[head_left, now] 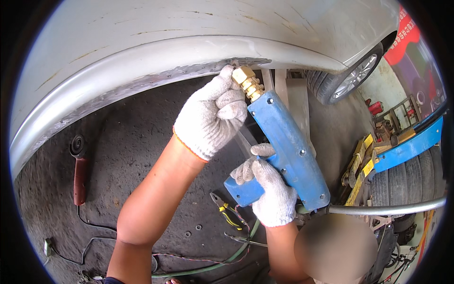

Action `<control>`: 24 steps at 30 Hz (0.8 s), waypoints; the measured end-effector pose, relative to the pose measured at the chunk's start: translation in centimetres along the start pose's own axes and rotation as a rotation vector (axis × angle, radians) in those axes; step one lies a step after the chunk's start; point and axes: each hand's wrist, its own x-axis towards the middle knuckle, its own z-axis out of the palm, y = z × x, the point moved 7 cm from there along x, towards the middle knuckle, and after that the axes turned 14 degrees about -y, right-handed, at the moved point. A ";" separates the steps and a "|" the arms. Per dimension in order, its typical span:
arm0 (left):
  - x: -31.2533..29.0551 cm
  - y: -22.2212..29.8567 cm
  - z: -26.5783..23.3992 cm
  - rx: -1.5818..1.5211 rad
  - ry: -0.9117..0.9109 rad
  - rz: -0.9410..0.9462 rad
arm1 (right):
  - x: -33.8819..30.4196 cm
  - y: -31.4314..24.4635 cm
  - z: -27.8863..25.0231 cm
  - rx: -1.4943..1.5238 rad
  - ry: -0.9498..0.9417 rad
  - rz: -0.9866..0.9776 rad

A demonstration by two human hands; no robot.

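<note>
Dark, rough floor (pixel 142 111) is overhung by the pale side of a car (pixel 189 19), its lower edge curved across the upper half of the view; along that edge, a scuffed grey strip (pixel 137 87) is seen on the sill (pixel 165 54); a wheel (pixel 352 78) is shown at upper right.

Below the sill, a blue gun (pixel 288 142) with a brass nozzle (pixel 246 80) is held up in two white gloves; its long axis is slanted from lower right to upper left, so that the nozzle is pointed up at the sill's edge and brought close beneath it; whether contact is made cannot be told.

Its handle (pixel 243 190) is gripped by the right hand (pixel 274 194), near the rear end, well apart from the sill; the left hand (pixel 213 111) is placed nearer to the car, just left of the nozzle, its fingers curled closed and its raised fingertips set by the edge; whether anything small is pinched there is hidden.

From the gun's rear, a grey pipe (pixel 388 208) is led off to the right; on the floor, a grinder (pixel 79 177) is left at far left, and pliers (pixel 224 210) are laid below the gun's handle.
</note>
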 end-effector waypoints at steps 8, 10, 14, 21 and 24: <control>-0.1 0.1 0.1 0.027 0.002 0.010 | 0.2 0.6 -0.4 -0.051 0.012 0.021; -0.1 0.1 0.2 0.023 0.005 0.018 | 0.3 0.9 -0.6 -0.078 0.006 0.007; -0.2 0.1 0.1 0.016 -0.002 0.018 | 0.5 0.7 0.1 -0.112 0.006 -0.008; 0.0 -0.1 0.1 -0.018 -0.006 -0.011 | 0.8 1.3 0.0 -0.143 0.027 -0.040; 0.1 -0.3 0.1 -0.060 -0.043 -0.011 | 0.7 1.4 0.2 -0.133 0.041 -0.052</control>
